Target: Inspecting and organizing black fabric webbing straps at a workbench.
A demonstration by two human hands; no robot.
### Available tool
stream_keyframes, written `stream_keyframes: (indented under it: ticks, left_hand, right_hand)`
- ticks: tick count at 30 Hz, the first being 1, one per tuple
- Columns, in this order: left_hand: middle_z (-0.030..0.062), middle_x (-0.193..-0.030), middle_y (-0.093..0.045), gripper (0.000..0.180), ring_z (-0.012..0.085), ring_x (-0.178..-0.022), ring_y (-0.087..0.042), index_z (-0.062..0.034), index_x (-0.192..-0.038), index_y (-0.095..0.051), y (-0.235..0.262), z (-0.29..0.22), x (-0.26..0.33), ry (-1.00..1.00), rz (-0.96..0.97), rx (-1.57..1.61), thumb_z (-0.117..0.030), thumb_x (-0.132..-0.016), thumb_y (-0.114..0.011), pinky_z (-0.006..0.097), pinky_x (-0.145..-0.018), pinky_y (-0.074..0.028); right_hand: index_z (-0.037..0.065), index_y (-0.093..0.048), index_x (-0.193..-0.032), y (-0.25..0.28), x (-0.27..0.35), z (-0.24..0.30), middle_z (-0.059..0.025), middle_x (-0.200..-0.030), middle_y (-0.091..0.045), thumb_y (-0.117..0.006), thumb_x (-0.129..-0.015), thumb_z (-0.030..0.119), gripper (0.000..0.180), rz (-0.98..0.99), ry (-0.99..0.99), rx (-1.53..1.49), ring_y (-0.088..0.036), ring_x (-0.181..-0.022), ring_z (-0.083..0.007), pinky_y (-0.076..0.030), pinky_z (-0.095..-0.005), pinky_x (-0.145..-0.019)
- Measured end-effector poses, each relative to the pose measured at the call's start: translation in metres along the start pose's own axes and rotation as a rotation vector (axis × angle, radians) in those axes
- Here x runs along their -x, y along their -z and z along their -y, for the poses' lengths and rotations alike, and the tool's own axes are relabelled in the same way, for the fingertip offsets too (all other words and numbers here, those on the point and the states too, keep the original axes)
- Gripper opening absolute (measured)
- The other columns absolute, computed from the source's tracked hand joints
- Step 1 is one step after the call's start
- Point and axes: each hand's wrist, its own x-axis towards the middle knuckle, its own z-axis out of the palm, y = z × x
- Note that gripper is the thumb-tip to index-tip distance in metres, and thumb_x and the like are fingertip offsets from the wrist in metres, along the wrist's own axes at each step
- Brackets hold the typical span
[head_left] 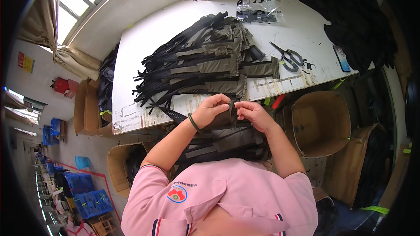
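My left hand (211, 110) pinches one end of a dark olive-and-black fabric strip (224, 121) just in front of the table edge. Close beside it, my right hand (255, 114) has its thumb and fingers closed on the same piece's edge. Part of the strip is covered by my fingers. A black mesh tail of cloth runs leftward past my left wrist. More black and olive strips (218, 146) lie across my lap. Ahead, a layered pile of similar strips (214, 67) spreads over the white table (131, 57), loose ends toward the left.
Black-handled scissors (290, 58) and a phone (341, 58) lie at the table's right. A clear bag of black plastic parts (260, 8) sits at the back, near heaped black fabric (363, 22). Cardboard boxes (321, 122) stand right and left, below the table.
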Motion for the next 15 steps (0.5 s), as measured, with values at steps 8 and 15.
stream_keyframes:
  ticks: [8,15]
  left_hand:
    - [-0.0006,-0.094,-0.059,0.013,0.0069,-0.090,-0.053,-0.0019,-0.105,-0.059,0.005,-0.003,-0.002,-0.168,-0.048,-0.025,-0.003,-0.094,-0.051,0.022,-0.082,-0.043]
    - [0.0020,-0.095,-0.062,0.019,0.0068,-0.086,-0.054,-0.0010,-0.107,-0.061,-0.001,-0.013,0.008,0.018,0.127,-0.216,-0.015,-0.093,-0.059,0.024,-0.078,-0.045]
  right_hand:
    - [0.005,-0.058,-0.100,-0.022,0.007,0.000,-0.0033,-0.088,-0.063,-0.062,-0.092,0.012,0.012,0.168,0.034,-0.223,-0.062,-0.072,-0.0133,-0.052,-0.0303,-0.070]
    - [0.004,-0.053,-0.097,-0.029,0.010,-0.003,0.0015,-0.070,-0.053,-0.055,-0.093,0.003,0.005,-0.305,0.460,0.946,-0.054,-0.060,-0.0078,-0.050,-0.0246,-0.056]
